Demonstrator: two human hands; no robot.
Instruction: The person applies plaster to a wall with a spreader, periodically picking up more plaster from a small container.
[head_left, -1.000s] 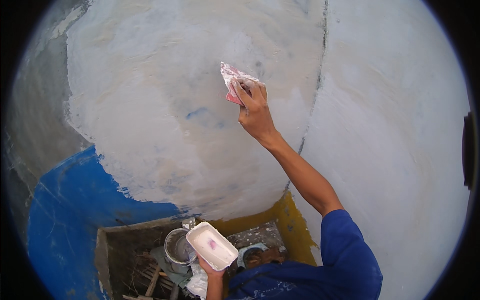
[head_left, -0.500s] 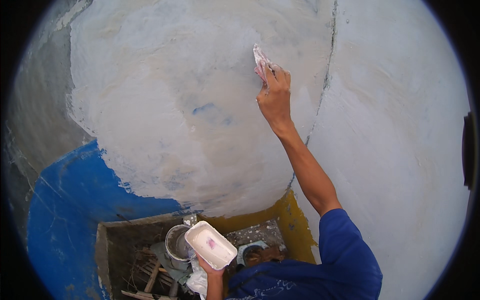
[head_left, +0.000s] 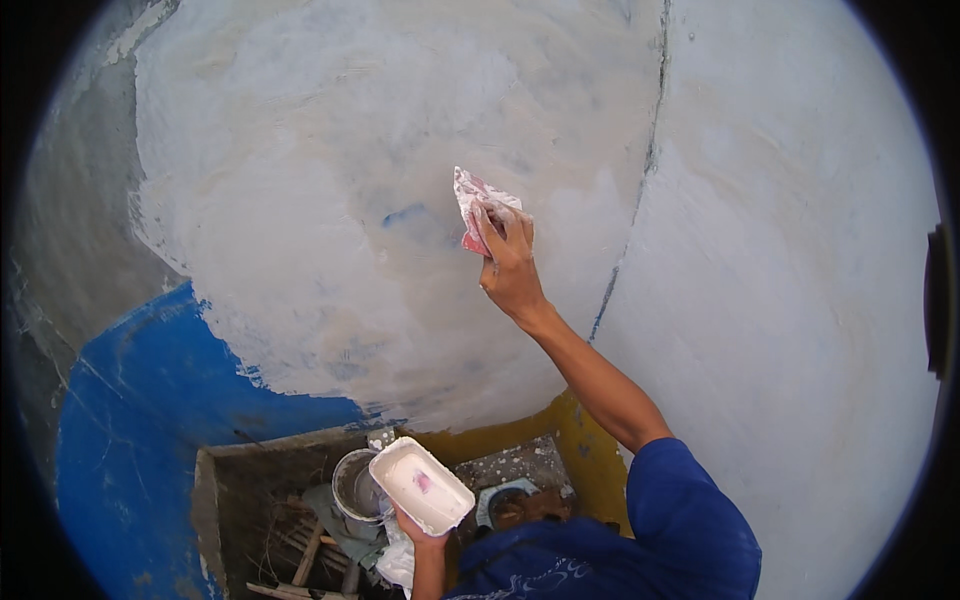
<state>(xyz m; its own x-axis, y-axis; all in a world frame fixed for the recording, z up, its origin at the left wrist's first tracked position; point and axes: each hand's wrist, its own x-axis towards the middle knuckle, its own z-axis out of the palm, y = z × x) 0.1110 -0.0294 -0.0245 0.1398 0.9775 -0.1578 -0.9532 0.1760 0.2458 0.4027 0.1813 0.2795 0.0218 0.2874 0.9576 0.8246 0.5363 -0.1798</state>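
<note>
My right hand (head_left: 508,265) grips a red scraper (head_left: 475,210) coated in white paste, held at the middle of the wall (head_left: 320,170), whose patchy white coating surrounds a small blue mark (head_left: 400,214) just left of the scraper. My left hand (head_left: 420,535) holds a white rectangular tray (head_left: 410,466) from below, low in the view; it contains white paste with a small purple smudge. Just left of the tray is a grey bucket (head_left: 355,480), partly hidden by it.
A blue painted surface (head_left: 150,420) curves across the lower left beside bare grey render (head_left: 80,200). A yellow strip (head_left: 585,450) borders the coating's bottom. A concrete box (head_left: 215,510) holds wood pieces (head_left: 305,565) and cloth. A cracked seam (head_left: 632,220) runs down beside the right wall.
My right hand and scraper first moved up and to the right, then came down and leftward to lower than at the start. My left hand with the tray has barely moved.
</note>
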